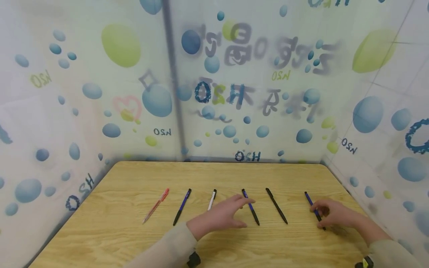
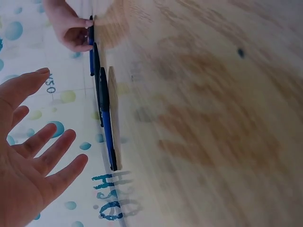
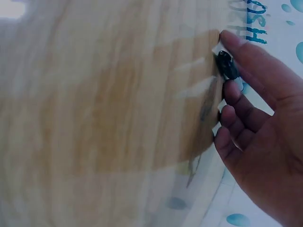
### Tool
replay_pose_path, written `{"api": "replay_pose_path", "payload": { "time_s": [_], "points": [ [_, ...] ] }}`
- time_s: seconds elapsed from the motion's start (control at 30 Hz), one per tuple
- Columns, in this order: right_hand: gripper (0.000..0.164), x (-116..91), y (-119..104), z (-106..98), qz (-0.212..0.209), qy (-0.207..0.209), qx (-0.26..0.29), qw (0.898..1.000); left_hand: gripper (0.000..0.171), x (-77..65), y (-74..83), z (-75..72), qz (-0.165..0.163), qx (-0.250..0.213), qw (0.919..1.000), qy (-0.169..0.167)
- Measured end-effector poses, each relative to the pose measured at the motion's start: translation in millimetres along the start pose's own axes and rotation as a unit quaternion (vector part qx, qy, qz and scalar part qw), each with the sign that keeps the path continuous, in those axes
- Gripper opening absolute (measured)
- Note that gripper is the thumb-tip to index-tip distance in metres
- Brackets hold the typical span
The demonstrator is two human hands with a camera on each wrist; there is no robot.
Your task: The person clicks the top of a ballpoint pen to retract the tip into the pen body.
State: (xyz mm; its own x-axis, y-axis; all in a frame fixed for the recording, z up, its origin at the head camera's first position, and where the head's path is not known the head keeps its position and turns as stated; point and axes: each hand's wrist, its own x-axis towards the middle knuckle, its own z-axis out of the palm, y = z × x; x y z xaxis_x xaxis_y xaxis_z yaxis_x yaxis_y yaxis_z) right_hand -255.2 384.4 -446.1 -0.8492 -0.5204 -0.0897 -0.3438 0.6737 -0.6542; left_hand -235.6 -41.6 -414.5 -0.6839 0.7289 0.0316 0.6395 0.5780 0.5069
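Observation:
My right hand (image 1: 338, 214) is at the right end of the table, its thumb and fingers about a blue-and-black pen (image 1: 308, 199). In the right wrist view the dark end of that pen (image 3: 228, 65) shows between thumb and fingers of the right hand (image 3: 270, 109). My left hand (image 1: 221, 214) is held over the middle of the table with fingers spread, gripping nothing. Near its fingertips lies another blue-and-black pen (image 1: 254, 213). A white pen with a black end (image 1: 212, 200) is partly hidden behind this hand. To the right lies a black pen (image 1: 276, 206).
On the left of the wooden table (image 1: 110, 223) lie a red pen (image 1: 156, 205) and a further blue-and-black pen (image 1: 182, 207). The pens form a spaced row. A patterned curtain (image 1: 214, 130) rises behind the table and along both sides.

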Motion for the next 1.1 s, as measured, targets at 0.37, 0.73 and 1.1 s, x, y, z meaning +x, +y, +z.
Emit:
{"api": "replay_pose_path", "payload": {
  "time_s": [0.37, 0.73, 1.1],
  "points": [
    [0.043, 4.7, -12.2, -2.9, 0.024, -0.038, 0.041, 0.998, 0.071, 5.2, 3.4, 2.1, 0.005, -0.016, 0.9998, 0.010],
    [0.045, 15.9, -42.6, 10.0, 0.011, -0.028, 0.087, 0.996, 0.071, 13.2, 12.6, 3.9, 0.022, -0.018, 0.9992, 0.029],
    [0.043, 34.3, -71.5, 25.6, -0.041, -0.042, 0.126, 0.990, 0.072, 20.7, 19.6, 6.2, 0.020, -0.033, 0.9982, 0.046]
  ]
}}
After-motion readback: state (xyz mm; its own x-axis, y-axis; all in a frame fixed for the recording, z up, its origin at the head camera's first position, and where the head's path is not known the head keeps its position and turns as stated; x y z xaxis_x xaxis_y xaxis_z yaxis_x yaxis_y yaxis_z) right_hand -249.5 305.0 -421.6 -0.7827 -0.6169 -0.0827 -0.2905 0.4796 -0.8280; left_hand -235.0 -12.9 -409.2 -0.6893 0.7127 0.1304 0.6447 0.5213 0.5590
